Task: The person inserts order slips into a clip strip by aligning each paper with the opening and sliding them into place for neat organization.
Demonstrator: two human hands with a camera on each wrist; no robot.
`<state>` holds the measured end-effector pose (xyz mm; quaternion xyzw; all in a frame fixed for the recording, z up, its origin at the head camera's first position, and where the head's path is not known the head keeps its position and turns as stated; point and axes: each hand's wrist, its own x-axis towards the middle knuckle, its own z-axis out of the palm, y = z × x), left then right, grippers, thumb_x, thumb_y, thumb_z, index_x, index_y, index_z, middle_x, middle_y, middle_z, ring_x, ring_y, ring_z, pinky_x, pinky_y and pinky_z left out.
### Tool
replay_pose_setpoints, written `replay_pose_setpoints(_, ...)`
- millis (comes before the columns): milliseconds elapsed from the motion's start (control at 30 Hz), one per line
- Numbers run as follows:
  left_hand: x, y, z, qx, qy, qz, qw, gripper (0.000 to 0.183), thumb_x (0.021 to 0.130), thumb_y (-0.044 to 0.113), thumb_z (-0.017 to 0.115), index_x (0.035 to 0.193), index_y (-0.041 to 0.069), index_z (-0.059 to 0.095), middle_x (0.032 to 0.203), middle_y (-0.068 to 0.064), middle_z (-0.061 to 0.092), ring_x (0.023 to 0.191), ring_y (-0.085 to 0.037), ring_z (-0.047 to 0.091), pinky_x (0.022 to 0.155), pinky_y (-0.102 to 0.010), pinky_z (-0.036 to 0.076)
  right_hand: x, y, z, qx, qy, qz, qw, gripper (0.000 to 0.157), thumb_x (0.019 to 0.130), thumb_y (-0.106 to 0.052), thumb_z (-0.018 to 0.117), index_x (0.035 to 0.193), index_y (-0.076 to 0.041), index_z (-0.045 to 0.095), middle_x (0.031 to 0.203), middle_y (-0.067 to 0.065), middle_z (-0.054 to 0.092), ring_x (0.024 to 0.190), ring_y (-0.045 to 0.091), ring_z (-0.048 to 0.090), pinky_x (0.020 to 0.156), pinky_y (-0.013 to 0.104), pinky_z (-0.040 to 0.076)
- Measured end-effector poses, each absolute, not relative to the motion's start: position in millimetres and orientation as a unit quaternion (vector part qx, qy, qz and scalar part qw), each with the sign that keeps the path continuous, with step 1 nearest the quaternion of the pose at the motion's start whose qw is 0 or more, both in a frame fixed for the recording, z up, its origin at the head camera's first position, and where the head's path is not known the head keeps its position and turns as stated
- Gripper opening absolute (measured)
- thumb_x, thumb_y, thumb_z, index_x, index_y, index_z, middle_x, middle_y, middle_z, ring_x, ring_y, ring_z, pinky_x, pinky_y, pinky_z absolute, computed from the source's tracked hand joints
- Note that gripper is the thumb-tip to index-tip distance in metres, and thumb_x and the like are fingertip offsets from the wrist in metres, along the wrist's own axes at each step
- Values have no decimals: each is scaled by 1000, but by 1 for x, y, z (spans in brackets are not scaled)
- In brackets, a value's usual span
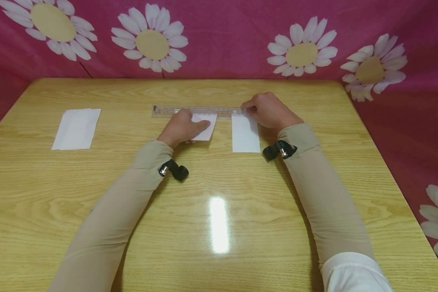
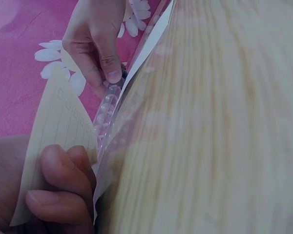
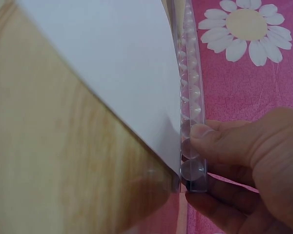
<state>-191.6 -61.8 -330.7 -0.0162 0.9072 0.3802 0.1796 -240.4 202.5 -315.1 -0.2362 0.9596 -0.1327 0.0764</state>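
Note:
A clear plastic strip [image 1: 222, 110] with a row of round shapes along it lies crosswise toward the back of the table. My right hand [image 1: 271, 111] pinches its right end between thumb and fingers, seen closely in the right wrist view. Under that hand a white sheet [image 1: 245, 136] extends toward me, its far edge right at the strip. My left hand [image 1: 184, 126] holds a small piece of paper [image 1: 204, 134], thumb on top, close to the strip. In the left wrist view this paper [image 2: 53, 131] is bent up and shows printed lines and small boxes.
On the left part of the wooden table [image 1: 219, 178] lies a stack of white paper [image 1: 76, 129], its edges slightly uneven. Behind the table hangs a pink cloth [image 1: 226, 36] with large white flowers. A bright light reflection shows in the tabletop's middle.

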Motion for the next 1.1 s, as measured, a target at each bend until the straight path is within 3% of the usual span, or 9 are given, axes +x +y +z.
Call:
replay_pose_setpoints(133, -192, -60, -330, -13, 908, 378, 183, 79, 99, 44, 64, 151, -10, 39, 124, -25, 63, 57, -12, 57, 63, -27, 50, -240, 203, -315, -238, 959, -134, 77, 33, 104, -10, 58, 135, -11, 68, 133, 16, 71, 114, 30, 65, 106, 45, 53)
replay_pose_setpoints(233, -192, -59, -331, -12, 909, 375, 181, 78, 99, 45, 64, 150, -10, 40, 123, -24, 63, 57, -12, 58, 63, -27, 49, -241, 204, -315, -237, 958, -137, 80, 33, 104, -10, 58, 136, -11, 68, 134, 16, 70, 119, 31, 65, 109, 46, 52)
replay_pose_setpoints(500, -191, -55, -331, -9, 910, 375, 175, 59, 99, 45, 64, 129, -6, 55, 91, -12, 59, 57, -13, 55, 60, -28, 48, -242, 204, -315, -239, 958, -138, 82, 34, 104, -9, 57, 136, -11, 68, 134, 17, 70, 117, 31, 65, 108, 46, 52)
replay_pose_setpoints(767, -193, -51, -333, -14, 909, 376, 181, 71, 99, 45, 64, 144, -7, 47, 100, -13, 59, 68, -17, 58, 87, -35, 52, -242, 205, -315, -247, 955, -143, 82, 34, 104, -9, 55, 135, -11, 69, 133, 15, 71, 112, 29, 65, 102, 43, 53)
replay_pose_setpoints(833, -194, -50, -333, -13, 909, 375, 180, 66, 99, 45, 64, 138, -6, 50, 98, -13, 58, 69, -18, 57, 87, -36, 51, -242, 205, -314, -247, 954, -147, 88, 34, 105, -9, 55, 136, -11, 68, 135, 14, 71, 112, 28, 64, 103, 43, 52)
replay_pose_setpoints(1000, -193, -48, -333, -8, 912, 372, 171, 47, 99, 45, 64, 111, 0, 57, 86, -9, 54, 65, -17, 54, 72, -34, 49, -241, 205, -313, -242, 954, -152, 94, 34, 106, -10, 55, 137, -11, 67, 138, 13, 68, 118, 28, 63, 110, 44, 51)
replay_pose_setpoints(1100, -193, -46, -332, -9, 913, 372, 170, 45, 99, 45, 64, 107, 1, 57, 84, -8, 54, 64, -17, 54, 69, -32, 47, -241, 205, -313, -240, 954, -153, 96, 34, 106, -10, 54, 137, -11, 67, 139, 14, 68, 119, 28, 63, 111, 44, 51)
